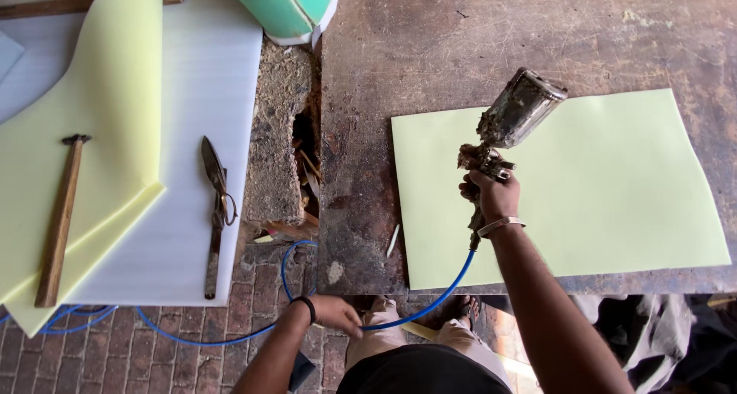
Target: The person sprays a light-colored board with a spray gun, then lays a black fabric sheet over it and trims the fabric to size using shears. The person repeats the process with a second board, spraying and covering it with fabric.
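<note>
Low in the frame, the left hand (335, 315) hangs below the tabletop (430, 48) edge, its grip closed on the blue hose (430, 306). That hose loops over the brick floor (138, 355) at lower left and rises right of centre to the base of the spray gun (503, 133). Right hand (495, 197), with a metal bracelet at the wrist, has its grip wrapped around the gun's handle, holding it tilted above the left part of a pale yellow sheet (614, 187) lying flat on the tabletop at centre right. The gun's cup points toward the upper right. At left, a hammer (60, 217) rests on a yellow foam sheet (100, 117), and shears (215, 210) lie on white foam (207, 87). A green roll (288, 6) sits at top centre.
</note>
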